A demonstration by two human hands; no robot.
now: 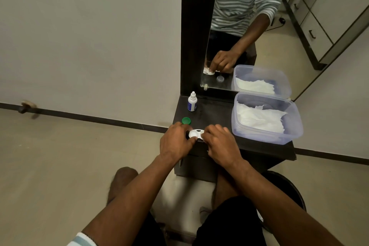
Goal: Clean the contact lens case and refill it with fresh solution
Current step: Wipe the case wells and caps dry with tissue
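Just left of the frame's centre, on the dark vanity shelf (219,114), a small white solution bottle (192,102) stands upright; below it a green cap (186,120) lies just beside the left hand (176,141). That hand's curled fingers pinch the left end of the white contact lens case (196,133), at centre frame on the shelf's front edge. The right hand (220,143) grips the case's other end. The case looks light, stiff and likely slick when wet, so holding it by the rims seems safest. At right sits a clear plastic tub (266,120) of white tissue.
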